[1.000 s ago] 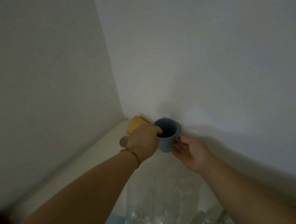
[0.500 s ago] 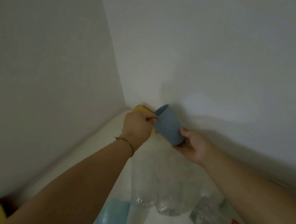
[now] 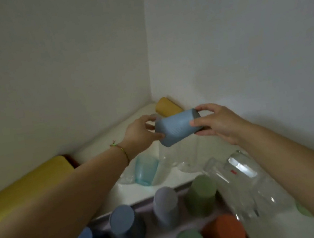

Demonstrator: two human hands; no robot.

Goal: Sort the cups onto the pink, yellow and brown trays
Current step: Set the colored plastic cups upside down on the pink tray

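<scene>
Nearest, six cups stood upturned on the pinkish tray [image 3: 145, 208]: two blue cups [image 3: 126, 228], two green cups [image 3: 202, 196], one lilac cup [image 3: 165, 204], one orange cup [image 3: 223, 233]. Beyond, one aqua cup [image 3: 146, 168] and several clear glasses [image 3: 245, 187] looked unsorted. The left hand [image 3: 140, 134] and right hand [image 3: 216, 123] pinched one grey-blue cup [image 3: 178, 129] sideways in mid-air. One yellow cup [image 3: 167, 107] lay in the far corner.

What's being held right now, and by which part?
The blue-grey ribbed plastic cup, tipped sideways in the air: left hand pinches its left end, right hand its right end.
</scene>
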